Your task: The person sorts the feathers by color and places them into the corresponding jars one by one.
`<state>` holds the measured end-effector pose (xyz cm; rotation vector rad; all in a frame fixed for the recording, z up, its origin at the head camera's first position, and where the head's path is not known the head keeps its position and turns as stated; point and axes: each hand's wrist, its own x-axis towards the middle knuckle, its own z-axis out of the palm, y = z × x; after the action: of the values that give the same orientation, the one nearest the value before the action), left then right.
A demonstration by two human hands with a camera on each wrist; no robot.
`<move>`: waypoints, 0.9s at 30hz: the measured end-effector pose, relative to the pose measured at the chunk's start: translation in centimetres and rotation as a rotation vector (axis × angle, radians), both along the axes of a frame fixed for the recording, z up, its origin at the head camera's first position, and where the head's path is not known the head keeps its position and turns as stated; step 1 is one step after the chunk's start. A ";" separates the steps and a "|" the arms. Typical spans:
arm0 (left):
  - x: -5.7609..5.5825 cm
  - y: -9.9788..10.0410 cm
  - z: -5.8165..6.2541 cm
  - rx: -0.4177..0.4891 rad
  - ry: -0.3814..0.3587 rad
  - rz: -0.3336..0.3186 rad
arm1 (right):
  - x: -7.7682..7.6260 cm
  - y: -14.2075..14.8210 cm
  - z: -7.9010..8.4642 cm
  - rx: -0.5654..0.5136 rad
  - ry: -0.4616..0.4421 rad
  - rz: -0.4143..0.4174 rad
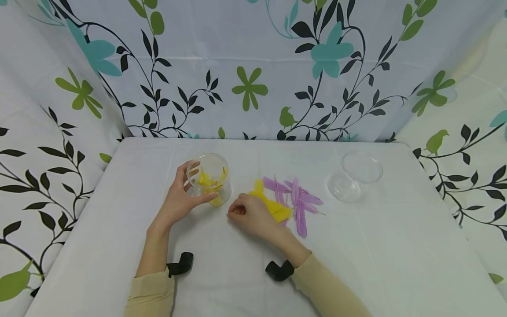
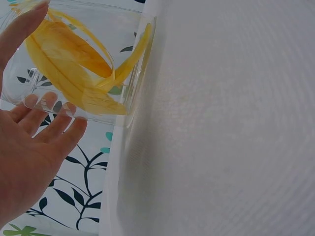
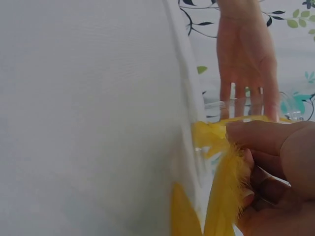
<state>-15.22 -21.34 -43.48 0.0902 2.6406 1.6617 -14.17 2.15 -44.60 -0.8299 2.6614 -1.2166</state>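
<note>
My left hand (image 1: 180,198) grips a clear jar (image 1: 227,193) from its left side, thumb toward me and fingers behind it. Several yellow feathers (image 2: 69,64) lie inside the jar, showing through its wall in the left wrist view. Just right of the jar, my right hand (image 1: 257,218) is low over the table with its fingers curled. In the right wrist view, thumb and fingers pinch a yellow feather (image 3: 224,191) at its fluffy end; the fingertips partly hide the hold. Beside that hand lies a pile of yellow feathers (image 1: 279,210).
Purple feathers (image 1: 301,215) lie crossed right of the yellow pile. A second clear container (image 1: 362,169) stands farther right on the white-covered table (image 1: 396,246). Patterned curtains (image 1: 249,57) hang behind the table and along both sides.
</note>
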 end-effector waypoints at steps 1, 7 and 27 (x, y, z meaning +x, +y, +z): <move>0.0 0.0 0.0 -0.001 0.000 0.000 | 0.0 0.1 0.2 -0.010 0.006 -0.005; 0.0 0.0 0.0 -0.014 -0.004 0.003 | 0.1 0.8 1.3 -0.088 -0.019 -0.035; 0.2 0.1 0.3 0.000 -0.020 0.000 | 0.2 2.8 6.4 -0.349 -0.060 -0.168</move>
<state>-15.02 -21.27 -43.13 0.0732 2.6259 1.6531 -13.98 4.98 -38.20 -0.6021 2.5514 -1.7518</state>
